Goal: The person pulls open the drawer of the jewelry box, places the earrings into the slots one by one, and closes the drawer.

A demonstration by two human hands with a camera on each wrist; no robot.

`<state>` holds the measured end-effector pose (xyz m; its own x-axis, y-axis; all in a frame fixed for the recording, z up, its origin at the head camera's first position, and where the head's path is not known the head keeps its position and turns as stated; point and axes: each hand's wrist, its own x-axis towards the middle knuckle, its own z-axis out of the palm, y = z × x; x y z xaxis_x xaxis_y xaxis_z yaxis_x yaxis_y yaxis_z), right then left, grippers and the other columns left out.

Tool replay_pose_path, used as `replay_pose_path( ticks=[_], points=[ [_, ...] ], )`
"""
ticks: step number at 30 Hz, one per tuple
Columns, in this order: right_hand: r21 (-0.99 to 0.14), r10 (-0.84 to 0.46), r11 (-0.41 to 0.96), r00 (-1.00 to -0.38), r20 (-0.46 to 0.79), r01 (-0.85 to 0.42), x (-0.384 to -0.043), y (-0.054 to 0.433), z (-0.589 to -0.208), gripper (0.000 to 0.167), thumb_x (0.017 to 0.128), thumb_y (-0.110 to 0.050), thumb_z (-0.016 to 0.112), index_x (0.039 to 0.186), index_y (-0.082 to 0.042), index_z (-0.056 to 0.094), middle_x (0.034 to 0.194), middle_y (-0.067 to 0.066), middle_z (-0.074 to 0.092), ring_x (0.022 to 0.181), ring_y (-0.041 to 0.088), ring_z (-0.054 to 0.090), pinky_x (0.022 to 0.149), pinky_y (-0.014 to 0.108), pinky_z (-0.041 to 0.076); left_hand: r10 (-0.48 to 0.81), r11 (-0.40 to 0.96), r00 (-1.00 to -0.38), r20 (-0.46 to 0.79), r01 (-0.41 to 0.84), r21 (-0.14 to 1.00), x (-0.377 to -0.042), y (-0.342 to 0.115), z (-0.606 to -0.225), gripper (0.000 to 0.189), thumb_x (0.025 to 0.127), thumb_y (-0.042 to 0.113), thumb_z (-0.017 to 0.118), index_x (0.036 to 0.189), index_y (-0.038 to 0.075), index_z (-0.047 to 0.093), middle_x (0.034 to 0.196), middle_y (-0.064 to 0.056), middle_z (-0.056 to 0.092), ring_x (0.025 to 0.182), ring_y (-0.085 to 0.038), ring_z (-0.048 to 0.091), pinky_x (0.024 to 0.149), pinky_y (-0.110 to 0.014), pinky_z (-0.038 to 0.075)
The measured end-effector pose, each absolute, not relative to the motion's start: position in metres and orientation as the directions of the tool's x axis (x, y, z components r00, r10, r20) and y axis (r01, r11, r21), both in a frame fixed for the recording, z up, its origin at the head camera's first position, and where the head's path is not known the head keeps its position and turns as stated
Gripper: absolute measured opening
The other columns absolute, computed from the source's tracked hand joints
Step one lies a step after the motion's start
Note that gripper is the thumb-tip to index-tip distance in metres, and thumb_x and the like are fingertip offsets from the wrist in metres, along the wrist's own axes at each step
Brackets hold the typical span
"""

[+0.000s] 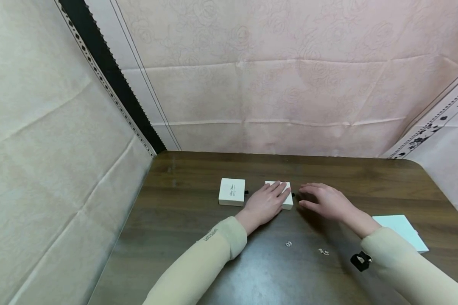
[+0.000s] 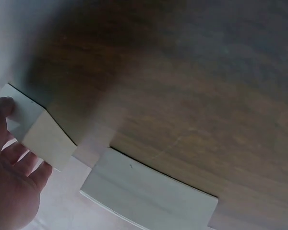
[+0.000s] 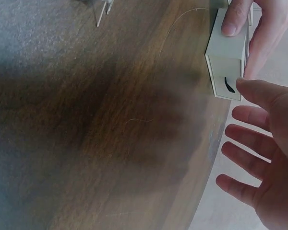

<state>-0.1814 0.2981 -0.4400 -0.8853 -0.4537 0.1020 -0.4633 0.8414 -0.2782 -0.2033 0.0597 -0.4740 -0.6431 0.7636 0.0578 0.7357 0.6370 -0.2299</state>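
A person's left hand [image 1: 265, 201] steadies a white, square-cornered box with smooth, paper-like faces [image 1: 288, 205] on a dark brown wood-grain table [image 1: 191, 233], thumb on one side and fingers on the other. The right hand [image 1: 326, 202] waits at the box's three o'clock, twelve being the table's far edge, its fingers spread and closed on nothing. The right wrist view sets its thumb near a short, black, ribbon-like tab [image 3: 229, 85] on the box's end face; whether the two touch cannot be told.

The step in hand appears to be steadying the box for work at its tabbed end. The next move, by that reading, calls for a fine pinch of the tab while the left grip holds firm.

At the held box's nine o'clock lies a matching white box with small dark lettering [image 1: 232, 192], flat and crisp-edged. Toward six o'clock sits a tiny, pale, looped piece [image 1: 288, 244]; toward five, a tiny, pale, irregular piece [image 1: 323, 251], material too small to tell. A flat, pale aqua, straight-edged sheet or pad [image 1: 400, 231] lies toward four, near the right sleeve's cream fabric [image 1: 393, 254].
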Motion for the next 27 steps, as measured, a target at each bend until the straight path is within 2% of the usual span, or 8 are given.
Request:
replay_pose_path(
  ticks=[10, 18, 27],
  points=[
    [-0.277, -0.480, 0.824, -0.869, 0.120, -0.494, -0.191, 0.290, -0.444, 0.032, 0.099, -0.022, 0.079, 0.124, -0.002, 0.078, 0.133, 0.022, 0.071, 0.122, 0.044, 0.068, 0.100, 0.064, 0.055, 0.771, 0.628, -0.634, 0.051, 0.746, -0.221, -0.206, 0.054, -0.474, 0.057, 0.115, 0.039, 0.050, 0.168, 0.021, 0.039, 0.172, -0.002, 0.037, 0.158, -0.018, 0.037, 0.125, -0.034, 0.036],
    [-0.264, -0.505, 0.811, -0.853, 0.133, -0.522, -0.198, 0.288, -0.449, 0.027, 0.098, -0.018, 0.080, 0.120, -0.002, 0.079, 0.137, 0.024, 0.069, 0.124, 0.046, 0.066, 0.105, 0.066, 0.051, 0.762, 0.639, -0.647, 0.043, 0.739, -0.214, -0.205, 0.054, -0.474, 0.058, 0.116, 0.040, 0.046, 0.169, 0.023, 0.035, 0.174, -0.001, 0.034, 0.159, -0.018, 0.034, 0.128, -0.035, 0.032],
    [-0.303, -0.500, 0.799, -0.854, 0.146, -0.520, -0.204, 0.286, -0.455, 0.015, 0.097, -0.015, 0.080, 0.109, -0.005, 0.080, 0.137, 0.025, 0.068, 0.125, 0.048, 0.064, 0.107, 0.068, 0.047, 0.768, 0.632, -0.639, 0.050, 0.742, -0.224, -0.206, 0.052, -0.480, 0.058, 0.116, 0.040, 0.044, 0.170, 0.024, 0.033, 0.175, -0.002, 0.032, 0.160, -0.017, 0.032, 0.129, -0.035, 0.030]
  ],
)
